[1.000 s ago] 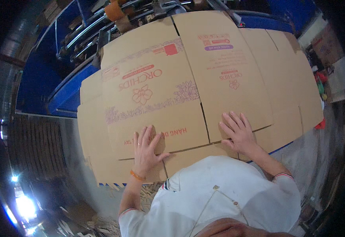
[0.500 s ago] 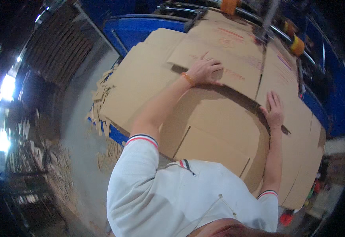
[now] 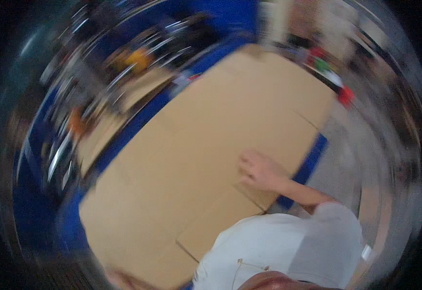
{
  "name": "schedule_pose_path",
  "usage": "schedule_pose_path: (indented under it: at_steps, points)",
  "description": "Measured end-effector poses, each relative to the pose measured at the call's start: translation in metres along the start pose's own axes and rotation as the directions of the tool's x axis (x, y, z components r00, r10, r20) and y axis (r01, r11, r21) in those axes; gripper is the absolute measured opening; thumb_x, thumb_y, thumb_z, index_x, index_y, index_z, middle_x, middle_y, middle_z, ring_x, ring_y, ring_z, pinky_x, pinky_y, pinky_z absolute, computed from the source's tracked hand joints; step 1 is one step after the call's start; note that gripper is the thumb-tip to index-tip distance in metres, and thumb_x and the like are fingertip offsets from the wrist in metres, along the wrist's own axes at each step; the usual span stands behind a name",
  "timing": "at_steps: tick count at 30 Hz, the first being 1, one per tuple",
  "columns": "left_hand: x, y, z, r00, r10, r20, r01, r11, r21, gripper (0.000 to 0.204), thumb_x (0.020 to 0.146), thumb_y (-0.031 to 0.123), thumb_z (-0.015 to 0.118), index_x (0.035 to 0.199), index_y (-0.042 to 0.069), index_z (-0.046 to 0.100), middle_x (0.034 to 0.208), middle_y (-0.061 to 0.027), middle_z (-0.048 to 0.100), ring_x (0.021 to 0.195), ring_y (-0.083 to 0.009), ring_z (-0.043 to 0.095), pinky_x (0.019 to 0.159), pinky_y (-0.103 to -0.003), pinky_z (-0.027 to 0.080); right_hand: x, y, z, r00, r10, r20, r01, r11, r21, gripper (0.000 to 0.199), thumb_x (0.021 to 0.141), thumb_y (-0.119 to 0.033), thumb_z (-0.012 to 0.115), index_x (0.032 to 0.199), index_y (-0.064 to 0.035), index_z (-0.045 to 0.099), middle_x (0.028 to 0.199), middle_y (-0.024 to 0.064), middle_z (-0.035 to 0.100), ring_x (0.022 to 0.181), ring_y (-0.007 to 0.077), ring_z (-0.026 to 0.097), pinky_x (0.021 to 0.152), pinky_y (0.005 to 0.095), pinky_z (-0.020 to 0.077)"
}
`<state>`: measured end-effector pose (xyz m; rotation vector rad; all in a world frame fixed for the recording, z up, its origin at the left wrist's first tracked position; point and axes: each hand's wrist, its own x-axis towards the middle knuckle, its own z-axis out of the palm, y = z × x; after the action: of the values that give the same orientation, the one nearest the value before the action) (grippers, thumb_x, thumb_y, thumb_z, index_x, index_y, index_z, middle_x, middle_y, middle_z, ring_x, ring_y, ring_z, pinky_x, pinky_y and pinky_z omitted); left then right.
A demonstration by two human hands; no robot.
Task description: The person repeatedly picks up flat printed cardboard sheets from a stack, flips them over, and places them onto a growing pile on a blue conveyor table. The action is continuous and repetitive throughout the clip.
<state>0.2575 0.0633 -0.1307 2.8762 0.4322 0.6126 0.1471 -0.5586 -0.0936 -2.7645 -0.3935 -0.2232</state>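
Note:
A large flat brown cardboard sheet [image 3: 211,125] with slots cut in its near edge spreads out in front of me, slanting from lower left to upper right. My right hand [image 3: 261,170] lies on top of it, near its right side by a slot. Its fingers look loosely bent and apart, with nothing visible in them, though motion smears them somewhat. Only part of my left hand [image 3: 119,279] shows at the bottom, beside the sheet's lower left edge. Its fingers are blurred and cut off, so its grip is hidden.
Beyond the sheet, at left, stands a blue machine [image 3: 39,203] with blurred metal rods and orange parts. More cardboard [image 3: 100,137] lies inside it. A blue table edge [image 3: 312,157] shows at right above the grey floor [image 3: 339,145]. Red and green items [image 3: 321,63] sit at upper right.
My view has swung to the right, so the machine now appears at left. The marked cardboard pieces under my hands are no longer there; a plain sheet is. My left hand has dropped to the lower edge.

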Motion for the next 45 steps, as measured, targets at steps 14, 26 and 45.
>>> schedule_pose_path:
  at_steps: [14,26,45]
  points:
    - [0.041,0.199,-0.008,0.937,0.319,0.147,-0.265,0.917,-0.299,0.062,0.092,0.041,0.056,0.139,0.005,0.038,0.144,-0.0166,0.041,0.131,-0.0321,0.04,0.111,-0.045,0.03,-0.041,-0.007,0.057,0.895,0.111,-0.431,-0.092,0.994,0.065,0.032,0.083,-0.031,0.063,0.104,-0.0056,0.06,0.125,0.0134,0.051,0.124,0.0297,0.043,0.106,0.0472,0.0328]
    - [0.034,0.196,-0.118,0.916,0.36,0.174,-0.144,0.702,-0.697,0.067,0.095,0.042,0.052,0.145,0.004,0.03,0.148,-0.017,0.035,0.134,-0.0312,0.036,0.112,-0.045,0.027,-0.042,-0.008,0.063,0.911,0.109,-0.398,-0.084,0.993,0.079,0.031,0.085,-0.026,0.061,0.107,-0.0043,0.058,0.126,0.0149,0.05,0.126,0.0322,0.042,0.106,0.0491,0.0331]
    - [-0.274,0.067,-0.172,0.987,-0.136,0.09,0.161,0.739,-0.654,0.064,0.09,0.026,0.062,0.142,0.0,0.035,0.141,-0.0149,0.043,0.126,-0.0247,0.044,0.107,-0.039,0.033,-0.04,0.043,0.055,0.803,0.344,-0.486,-0.269,0.938,0.219,0.037,0.079,-0.015,0.066,0.113,-0.001,0.061,0.13,0.0212,0.053,0.126,0.0425,0.042,0.108,0.0521,0.0303]
